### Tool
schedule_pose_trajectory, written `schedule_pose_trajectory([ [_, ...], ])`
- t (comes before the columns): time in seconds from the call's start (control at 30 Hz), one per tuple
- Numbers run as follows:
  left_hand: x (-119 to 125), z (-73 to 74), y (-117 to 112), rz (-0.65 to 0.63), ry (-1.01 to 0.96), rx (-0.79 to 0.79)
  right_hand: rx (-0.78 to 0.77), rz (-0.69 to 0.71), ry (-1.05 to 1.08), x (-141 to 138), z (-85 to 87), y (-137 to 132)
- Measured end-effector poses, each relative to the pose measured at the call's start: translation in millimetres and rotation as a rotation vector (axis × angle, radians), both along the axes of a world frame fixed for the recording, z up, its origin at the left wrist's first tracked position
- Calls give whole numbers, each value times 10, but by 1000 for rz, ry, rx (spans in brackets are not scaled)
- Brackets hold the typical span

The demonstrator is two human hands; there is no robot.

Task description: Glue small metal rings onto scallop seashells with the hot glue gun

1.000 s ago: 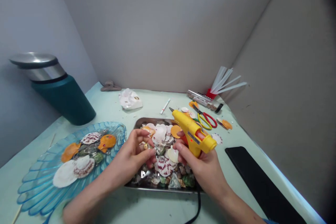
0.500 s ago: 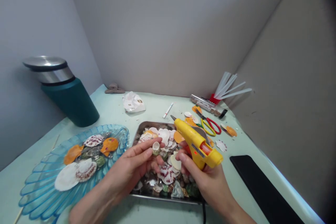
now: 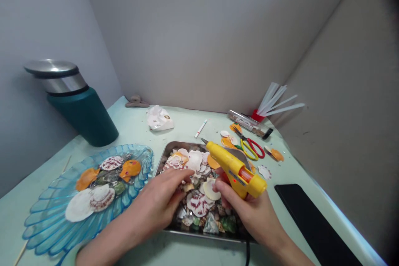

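While feeling among the shells (image 3: 198,202) with the left hand (image 3: 162,193), best keep the yellow glue gun (image 3: 229,160) as now: clamped in the right hand (image 3: 251,212), above the shallow metal tray (image 3: 193,233) heaped with them, nozzle tilted up toward the back wall (image 3: 193,41) and clear of the other fingers. Probably hot, judging by the small red light (image 3: 234,181) on its side. Left thumb and forefinger apart, low over the shells; cannot tell about anything pinched beneath them. Lift one piece at a time, minding the black cord (image 3: 247,253) by the tray's near edge. Around all this, a pale green tabletop (image 3: 183,133) set in a grey corner. On the left, a blue scalloped dish (image 3: 52,220) bearing orange, white and speckled shells (image 3: 77,205), with a teal bottle (image 3: 85,116) behind. Toward the back, a crumpled white packet (image 3: 159,118) and a slim white stick (image 3: 200,129), perhaps a marker. At right, red-and-yellow-handled scissors (image 3: 245,137), loose shells (image 3: 264,172), pale glue sticks (image 3: 271,99) in a red holder (image 3: 258,116), and a flat black slab (image 3: 311,220) on the near side.
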State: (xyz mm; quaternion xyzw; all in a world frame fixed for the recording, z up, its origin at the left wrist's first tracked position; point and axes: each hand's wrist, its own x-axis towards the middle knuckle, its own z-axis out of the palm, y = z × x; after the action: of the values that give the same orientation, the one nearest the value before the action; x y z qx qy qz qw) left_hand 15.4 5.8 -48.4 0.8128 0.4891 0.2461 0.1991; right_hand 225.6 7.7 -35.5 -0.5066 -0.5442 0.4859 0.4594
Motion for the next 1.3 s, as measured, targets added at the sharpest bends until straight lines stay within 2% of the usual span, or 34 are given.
schedule_pose_trajectory([
  [0.1,58,24,-1,-67,45,5,28,63,-13,23,-11,13],
  [0.23,99,85,2,-35,62,50,19,12,20,30,0,20],
  [0.4,101,120,9,-7,299,65,48,0,55,23,-5,21],
  [0.53,174,177,8,3,425,162,70,31,53,20,-47,9],
  [0.67,290,199,6,-67,402,71,88,32,71,8,-90,11],
  [0.8,342,144,45,-21,395,36,104,25,98,-5,-106,30],
  [1.0,354,40,99,7,272,-36,101,12,110,-10,-94,30],
  [1.2,271,113,137,51,-21,-220,110,13,112,-5,-86,22],
  [1.27,214,150,114,42,-184,-355,113,21,125,-13,-74,18],
  [1.3,189,162,95,29,-329,-478,115,28,133,-19,-67,13],
])
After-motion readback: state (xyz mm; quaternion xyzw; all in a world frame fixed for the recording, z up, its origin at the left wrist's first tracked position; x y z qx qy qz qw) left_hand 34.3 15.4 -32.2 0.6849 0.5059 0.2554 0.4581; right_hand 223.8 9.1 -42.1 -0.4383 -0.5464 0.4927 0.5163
